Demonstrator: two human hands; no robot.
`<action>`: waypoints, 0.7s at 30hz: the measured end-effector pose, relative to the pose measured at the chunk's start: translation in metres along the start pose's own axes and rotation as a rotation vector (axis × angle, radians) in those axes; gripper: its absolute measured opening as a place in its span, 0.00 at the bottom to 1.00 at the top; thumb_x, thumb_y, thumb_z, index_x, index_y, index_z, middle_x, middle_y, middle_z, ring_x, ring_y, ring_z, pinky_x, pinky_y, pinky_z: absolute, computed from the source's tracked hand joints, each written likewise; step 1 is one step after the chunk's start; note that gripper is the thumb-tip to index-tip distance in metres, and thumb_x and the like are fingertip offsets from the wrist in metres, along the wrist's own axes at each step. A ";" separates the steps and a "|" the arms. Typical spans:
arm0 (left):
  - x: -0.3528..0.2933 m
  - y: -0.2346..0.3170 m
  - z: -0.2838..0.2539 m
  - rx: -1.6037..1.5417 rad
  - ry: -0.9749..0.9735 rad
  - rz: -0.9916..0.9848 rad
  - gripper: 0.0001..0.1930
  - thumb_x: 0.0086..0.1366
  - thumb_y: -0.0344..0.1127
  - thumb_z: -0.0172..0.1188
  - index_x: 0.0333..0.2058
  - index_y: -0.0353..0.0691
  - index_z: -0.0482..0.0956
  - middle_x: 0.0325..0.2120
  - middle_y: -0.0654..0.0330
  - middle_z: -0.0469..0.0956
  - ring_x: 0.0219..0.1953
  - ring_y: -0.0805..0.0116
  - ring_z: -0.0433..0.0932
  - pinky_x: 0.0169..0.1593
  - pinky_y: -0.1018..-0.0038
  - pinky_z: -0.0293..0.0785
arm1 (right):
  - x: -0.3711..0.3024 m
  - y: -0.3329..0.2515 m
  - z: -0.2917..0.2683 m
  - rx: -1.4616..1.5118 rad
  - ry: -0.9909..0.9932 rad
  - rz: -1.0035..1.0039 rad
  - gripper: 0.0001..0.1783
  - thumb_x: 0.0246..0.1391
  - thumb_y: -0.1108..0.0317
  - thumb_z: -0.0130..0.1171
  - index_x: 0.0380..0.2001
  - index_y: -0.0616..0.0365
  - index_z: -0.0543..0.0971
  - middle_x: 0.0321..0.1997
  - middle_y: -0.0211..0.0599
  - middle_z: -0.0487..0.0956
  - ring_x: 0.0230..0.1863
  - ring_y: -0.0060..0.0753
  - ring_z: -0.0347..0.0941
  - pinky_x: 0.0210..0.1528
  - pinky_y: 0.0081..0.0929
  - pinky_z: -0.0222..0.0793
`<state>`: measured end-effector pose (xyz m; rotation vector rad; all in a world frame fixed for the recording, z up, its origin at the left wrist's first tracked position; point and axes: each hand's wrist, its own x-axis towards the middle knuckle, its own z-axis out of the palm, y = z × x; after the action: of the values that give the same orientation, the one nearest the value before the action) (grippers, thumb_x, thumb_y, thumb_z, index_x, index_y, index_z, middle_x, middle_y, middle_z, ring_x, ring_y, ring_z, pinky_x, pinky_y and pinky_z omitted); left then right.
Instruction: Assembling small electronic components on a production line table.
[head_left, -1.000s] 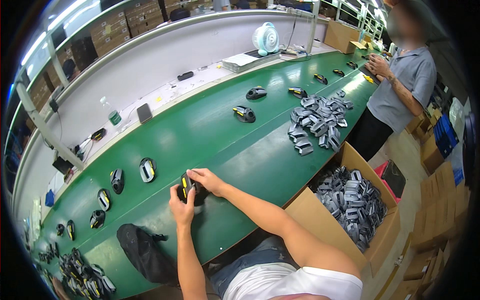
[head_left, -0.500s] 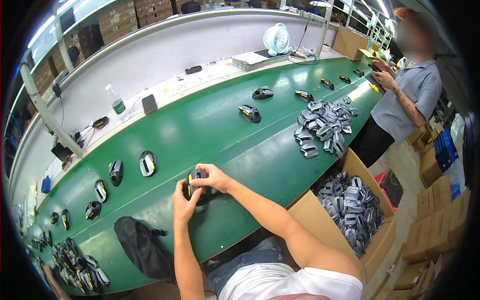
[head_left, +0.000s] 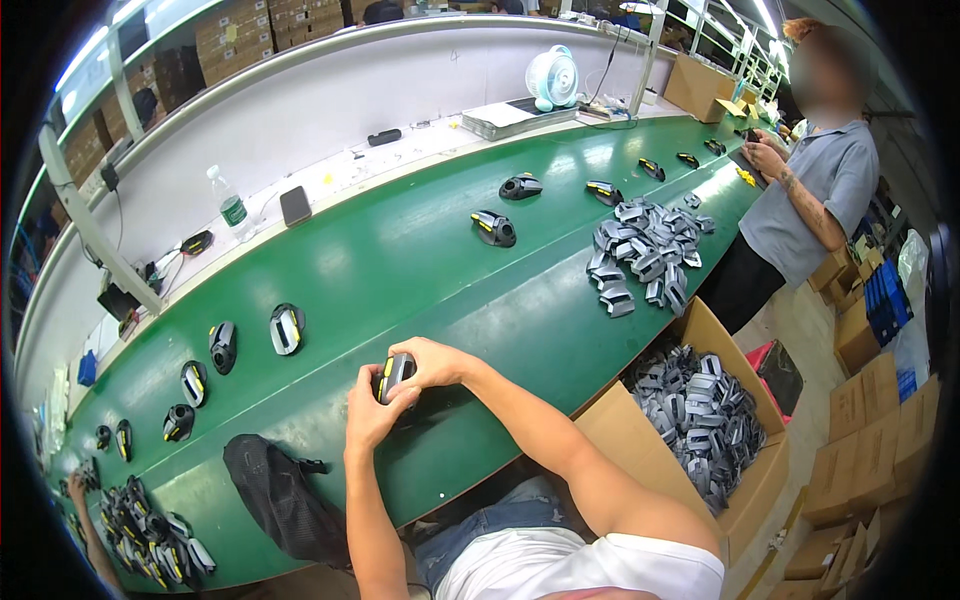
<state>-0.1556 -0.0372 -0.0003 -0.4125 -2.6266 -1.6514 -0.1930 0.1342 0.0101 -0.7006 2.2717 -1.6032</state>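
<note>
Above the green work surface, my left hand (head_left: 376, 408) and my right hand (head_left: 437, 364) grip a black plastic housing with a yellow strip and a grey cover (head_left: 398, 374) from both sides. It is tilted, and my fingers hide its ends. A black mesh-like bag (head_left: 277, 492) lies left of my left forearm. Similar housings stand along the surface, among them one with a light grey top (head_left: 287, 329), a dark one (head_left: 223, 347) and, further right, one with a yellow strip (head_left: 494, 228).
Loose grey covers (head_left: 650, 250) lie heaped at right. An open carton (head_left: 772, 395) by my right elbow holds many more. A pile of housings (head_left: 140, 530) sits at lower left, where another person's arm (head_left: 90, 530) reaches in. A co-worker (head_left: 810, 190) stands at far right.
The piece in my hands has turned and now shows its grey cover. The standing housings have shifted slightly left. At the left edge, the other person's hand has moved up toward the housings.
</note>
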 end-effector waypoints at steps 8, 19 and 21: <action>-0.005 0.016 0.008 0.253 0.120 0.128 0.37 0.34 0.53 0.73 0.38 0.36 0.67 0.23 0.50 0.77 0.26 0.54 0.77 0.30 0.67 0.72 | -0.005 -0.003 -0.001 -0.156 -0.045 0.008 0.25 0.32 0.54 0.68 0.27 0.65 0.76 0.21 0.38 0.75 0.24 0.25 0.69 0.28 0.25 0.64; -0.004 0.013 0.005 0.299 0.140 0.145 0.36 0.36 0.55 0.71 0.41 0.39 0.68 0.20 0.52 0.75 0.24 0.54 0.76 0.29 0.66 0.70 | -0.005 -0.011 0.001 -0.112 -0.046 0.075 0.26 0.34 0.54 0.67 0.33 0.63 0.77 0.23 0.39 0.77 0.24 0.28 0.71 0.29 0.25 0.66; -0.002 0.013 0.008 0.291 0.143 0.149 0.36 0.36 0.54 0.71 0.41 0.39 0.68 0.20 0.51 0.75 0.24 0.54 0.76 0.29 0.65 0.70 | -0.004 -0.001 -0.001 -0.114 -0.044 0.057 0.25 0.34 0.54 0.67 0.32 0.63 0.77 0.23 0.38 0.77 0.24 0.27 0.71 0.29 0.25 0.66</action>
<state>-0.1493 -0.0255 0.0075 -0.4472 -2.6015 -1.1860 -0.1899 0.1363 0.0113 -0.6855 2.3437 -1.4285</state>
